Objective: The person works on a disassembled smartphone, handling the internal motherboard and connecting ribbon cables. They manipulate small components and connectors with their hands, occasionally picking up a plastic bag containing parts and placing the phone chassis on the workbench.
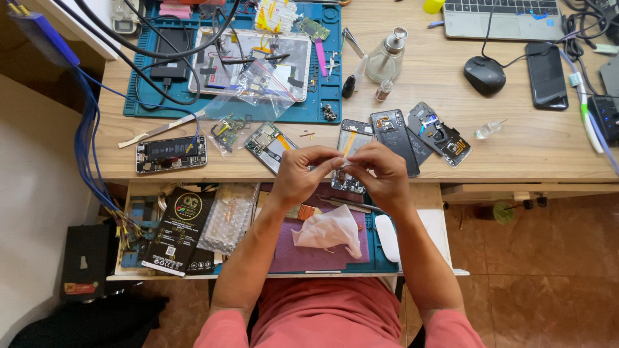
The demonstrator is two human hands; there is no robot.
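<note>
My left hand [302, 173] and my right hand [380, 173] meet above the desk's front edge, fingertips pinched together on a small pale piece [340, 161], too small to identify. Directly beneath them lies an opened phone frame [351, 138] with an orange flex strip. Another opened phone body [269, 145] lies just left of my left hand. A crumpled pink tissue [329, 232] rests in the open drawer below my wrists.
Dismantled phone parts [438, 134] and a phone with exposed battery [171, 154] lie on the wooden desk [535, 138]. Farther back are a blue work mat [322, 109], glass bottle [387, 55], mouse [484, 74], black phone [547, 74] and laptop [496, 16]. Blue cables [87, 135] hang at left.
</note>
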